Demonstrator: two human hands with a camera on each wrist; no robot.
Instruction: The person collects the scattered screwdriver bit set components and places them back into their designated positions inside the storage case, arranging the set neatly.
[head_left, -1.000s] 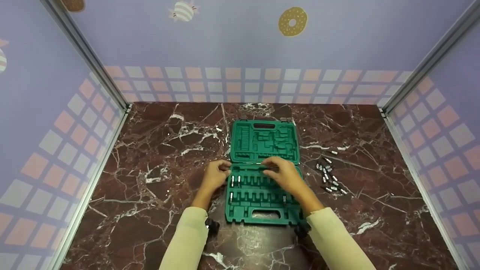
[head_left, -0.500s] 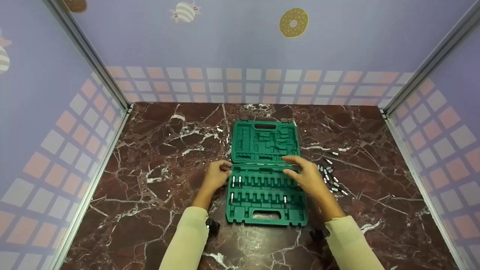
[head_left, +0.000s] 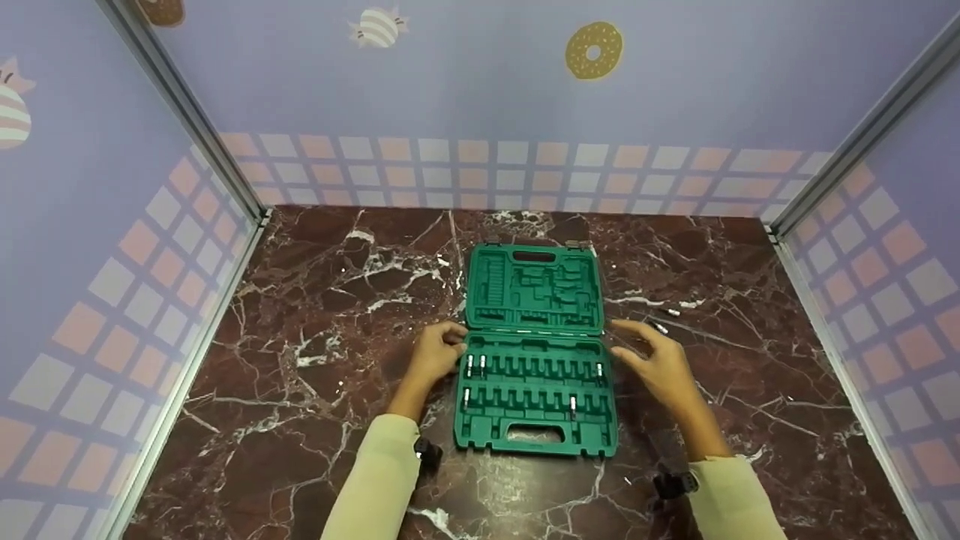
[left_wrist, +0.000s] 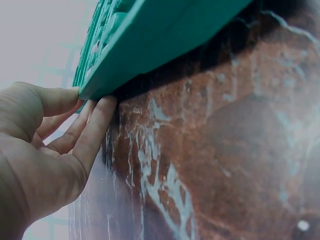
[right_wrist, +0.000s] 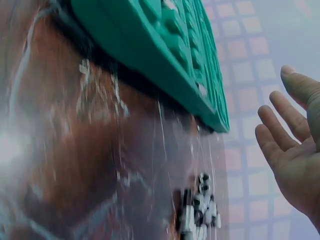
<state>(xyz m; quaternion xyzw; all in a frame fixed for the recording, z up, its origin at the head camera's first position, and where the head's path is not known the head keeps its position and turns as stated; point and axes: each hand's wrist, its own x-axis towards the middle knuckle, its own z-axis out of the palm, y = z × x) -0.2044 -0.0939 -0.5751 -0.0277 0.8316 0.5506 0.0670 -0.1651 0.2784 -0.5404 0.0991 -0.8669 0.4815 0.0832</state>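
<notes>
A green plastic socket case point(head_left: 534, 433) lies unfolded on the tabletop, lid half away from me. Several small metal sockets stand in its slots: a pair at the upper left, one socket point(head_left: 600, 373) at the upper right, and others in the lower row. My left hand point(head_left: 436, 351) holds the case's left edge; the left wrist view shows the thumb point(left_wrist: 62, 100) at the rim and fingers against the side below. My right hand point(head_left: 660, 367) is just right of the case, fingers apart, holding nothing. Loose sockets point(right_wrist: 200, 210) lie in a pile, mostly hidden behind this hand in the head view.
Two loose sockets point(head_left: 660, 328) show beyond the right hand. The dark red marbled tabletop point(head_left: 337, 315) is bounded by lilac walls point(head_left: 480, 90) at the back and both sides, with metal strips in the corners.
My right hand has moved right from over the case to beside it, uncovering a socket at the upper row's right end. The left hand stays on the left edge.
</notes>
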